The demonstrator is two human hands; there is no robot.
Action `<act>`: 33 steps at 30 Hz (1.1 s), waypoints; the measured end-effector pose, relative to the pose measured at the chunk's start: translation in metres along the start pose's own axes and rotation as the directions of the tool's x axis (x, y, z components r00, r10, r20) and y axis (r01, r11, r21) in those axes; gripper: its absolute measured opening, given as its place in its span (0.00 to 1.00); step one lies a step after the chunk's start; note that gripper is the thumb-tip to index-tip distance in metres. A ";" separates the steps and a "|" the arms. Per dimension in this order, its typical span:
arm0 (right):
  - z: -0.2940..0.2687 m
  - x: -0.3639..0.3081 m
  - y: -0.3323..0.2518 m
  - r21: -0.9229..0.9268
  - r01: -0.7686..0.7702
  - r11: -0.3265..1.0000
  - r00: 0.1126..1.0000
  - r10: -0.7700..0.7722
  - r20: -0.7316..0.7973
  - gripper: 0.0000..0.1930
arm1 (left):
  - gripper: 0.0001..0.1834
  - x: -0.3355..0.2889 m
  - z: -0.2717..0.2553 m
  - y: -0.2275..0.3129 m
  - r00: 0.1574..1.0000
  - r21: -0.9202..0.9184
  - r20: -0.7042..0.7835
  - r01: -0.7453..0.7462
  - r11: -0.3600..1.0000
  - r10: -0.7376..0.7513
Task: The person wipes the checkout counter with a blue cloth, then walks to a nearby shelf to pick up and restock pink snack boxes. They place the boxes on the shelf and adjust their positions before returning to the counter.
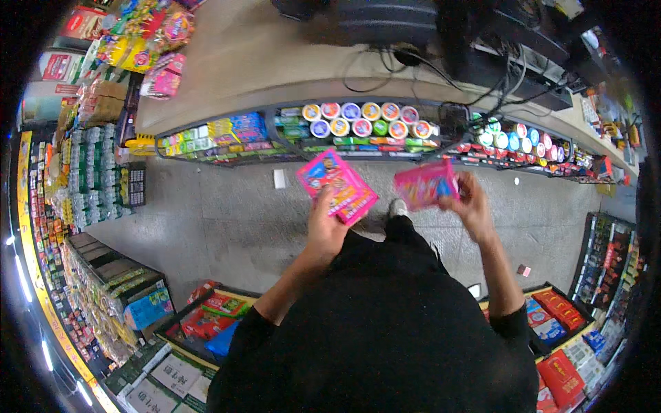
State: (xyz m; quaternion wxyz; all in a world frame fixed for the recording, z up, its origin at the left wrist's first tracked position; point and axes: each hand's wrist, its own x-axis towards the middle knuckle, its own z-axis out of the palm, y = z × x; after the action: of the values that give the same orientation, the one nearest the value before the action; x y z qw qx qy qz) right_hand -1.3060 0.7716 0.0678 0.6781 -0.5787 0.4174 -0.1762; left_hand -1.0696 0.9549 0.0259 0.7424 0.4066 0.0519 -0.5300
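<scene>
My left hand [325, 227] grips a pink snack packet [339, 186] printed with colourful pictures, holding it tilted out in front of me. In my right hand [470, 206] is a second pink packet [421, 186], pinched near its right end and slightly blurred. The two packets are apart, with grey floor showing between them. Beyond them stands a low black wire rack [275, 141] stocked with round-lidded tubs [361, 127] in several colours, with bagged sweets [237, 129] at its left.
A counter [261, 65] with black devices and loose cables [509, 76] runs above the rack. Stacked drink bottles [93, 172] and crammed shelves line the left side; a shelf unit [606, 255] stands right. Bins of packets [213, 313] flank me. Small scraps [279, 179] lie on the floor.
</scene>
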 end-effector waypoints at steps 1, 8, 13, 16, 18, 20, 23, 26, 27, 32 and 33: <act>-0.031 0.017 0.021 -0.179 -0.010 0.984 0.999 0.001 -0.050 0.21 | 0.23 -0.008 0.001 -0.009 1.000 0.007 -0.001 -0.017 1.000 0.017; -0.136 0.110 0.128 -0.577 -0.109 0.809 0.994 0.081 -0.073 0.26 | 0.24 -0.045 0.011 -0.078 0.985 0.224 -0.154 -0.036 0.974 0.072; -0.156 0.166 0.165 -0.157 -0.485 0.860 0.865 0.498 0.055 0.21 | 0.27 -0.057 0.048 -0.084 0.949 -0.005 -0.316 -0.005 1.000 0.003; -0.167 0.197 0.197 0.033 -0.615 0.788 0.785 0.608 0.118 0.15 | 0.28 -0.057 0.057 -0.087 0.944 -0.026 -0.331 -0.019 0.999 0.010; -0.159 0.208 0.190 0.060 -0.588 0.806 0.808 0.583 0.090 0.13 | 0.28 -0.054 0.055 -0.090 0.955 -0.050 -0.295 -0.019 0.999 0.003; -0.155 0.215 0.182 0.122 -0.653 0.748 0.758 0.641 0.125 0.13 | 0.28 -0.053 0.050 -0.087 0.977 -0.051 -0.211 -0.004 0.999 -0.007; -0.149 0.212 0.179 0.048 -0.563 0.825 0.825 0.558 0.095 0.18 | 0.29 -0.066 0.072 -0.083 0.944 -0.036 -0.329 -0.034 0.999 0.021; -0.131 0.195 0.164 -0.034 -0.414 0.910 0.910 0.414 0.003 0.27 | 0.30 -0.066 0.052 -0.086 0.938 -0.096 -0.345 -0.016 0.995 -0.018; -0.121 0.190 0.152 -0.063 -0.412 0.909 0.910 0.407 -0.082 0.30 | 0.30 -0.067 0.050 -0.086 0.937 -0.079 -0.350 -0.020 0.997 -0.009; -0.123 0.183 0.152 -0.459 -0.312 0.832 0.938 0.193 -0.288 0.35 | 0.32 -0.068 0.042 -0.081 0.949 -0.072 -0.314 -0.014 0.997 -0.009; -0.130 0.183 0.156 -0.451 -0.214 0.867 0.958 0.097 -0.269 0.31 | 0.31 -0.069 0.040 -0.081 0.953 -0.086 -0.302 -0.015 0.996 -0.012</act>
State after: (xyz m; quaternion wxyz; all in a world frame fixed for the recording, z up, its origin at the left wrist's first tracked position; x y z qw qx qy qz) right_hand -1.3361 0.5985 -0.1413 0.4726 -0.6660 0.5714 -0.0807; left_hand -1.1812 0.9711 0.0429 0.7431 0.4502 0.1876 -0.4581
